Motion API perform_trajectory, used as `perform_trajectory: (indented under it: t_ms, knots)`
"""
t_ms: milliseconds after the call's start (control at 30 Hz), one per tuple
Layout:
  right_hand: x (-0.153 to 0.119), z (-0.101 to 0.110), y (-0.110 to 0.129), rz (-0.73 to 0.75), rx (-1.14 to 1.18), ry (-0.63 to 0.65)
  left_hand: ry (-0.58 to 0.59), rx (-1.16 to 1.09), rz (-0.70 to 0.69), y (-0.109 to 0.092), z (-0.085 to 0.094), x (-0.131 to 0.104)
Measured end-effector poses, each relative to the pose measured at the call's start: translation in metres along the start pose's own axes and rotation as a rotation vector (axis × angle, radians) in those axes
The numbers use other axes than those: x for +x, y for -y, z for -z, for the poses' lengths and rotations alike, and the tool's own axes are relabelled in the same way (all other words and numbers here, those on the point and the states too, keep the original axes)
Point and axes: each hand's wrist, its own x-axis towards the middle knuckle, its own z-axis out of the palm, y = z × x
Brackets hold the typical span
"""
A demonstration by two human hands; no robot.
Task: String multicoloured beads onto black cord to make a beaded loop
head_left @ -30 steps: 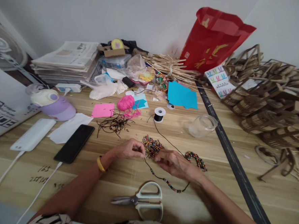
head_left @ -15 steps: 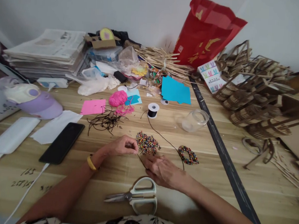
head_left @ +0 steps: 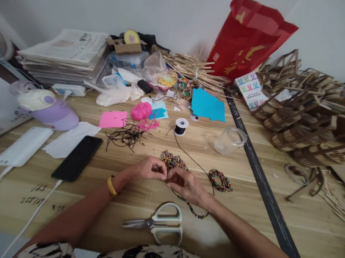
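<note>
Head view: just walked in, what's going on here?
A person's left hand pinches a black cord, and the right hand has its fingertips close by; what they hold is too small to tell. Strung beads lie below the right hand. Loose beads are piled just beyond the hands, with the spool behind. A beaded coil lies to the right, scissors nearer the person.

The table [head_left: 137, 204] shows a smooth, wood-grained face with a faint sheen. The beads [head_left: 171, 159] look hard and lightly polished; the cord [head_left: 193, 159] is matt. The scissors [head_left: 155, 223] pair metal blades with smooth, pale plastic handles. The jar [head_left: 229, 141] is clear and shiny — glass or plastic, hard to tell. Yarn [head_left: 141, 110] looks soft, newspapers [head_left: 63, 46] dull, the phone [head_left: 77, 158] glossy, the baskets [head_left: 287, 134] rough and matt.
</note>
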Motion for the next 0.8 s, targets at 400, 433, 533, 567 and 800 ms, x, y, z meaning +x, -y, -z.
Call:
perform_trajectory:
  t_ms: [400,433,533,567,800]
  knots:
    - [0.000,-0.023,-0.037,0.208,-0.059,-0.234,-0.053,0.038,0.004,-0.003,0.000,0.002]
    - [0.001,-0.022,-0.037,0.261,-0.105,-0.240,-0.056,0.031,0.001,-0.002,0.000,0.002]
    - [0.002,-0.022,-0.038,0.394,-0.206,-0.207,-0.045,-0.002,0.001,0.002,0.001,0.003]
    - [0.002,-0.022,-0.039,0.419,-0.229,-0.190,-0.035,-0.010,0.004,0.003,0.002,0.003]
    - [0.004,-0.023,-0.039,0.448,-0.302,-0.215,-0.007,-0.008,-0.008,0.008,0.006,0.002]
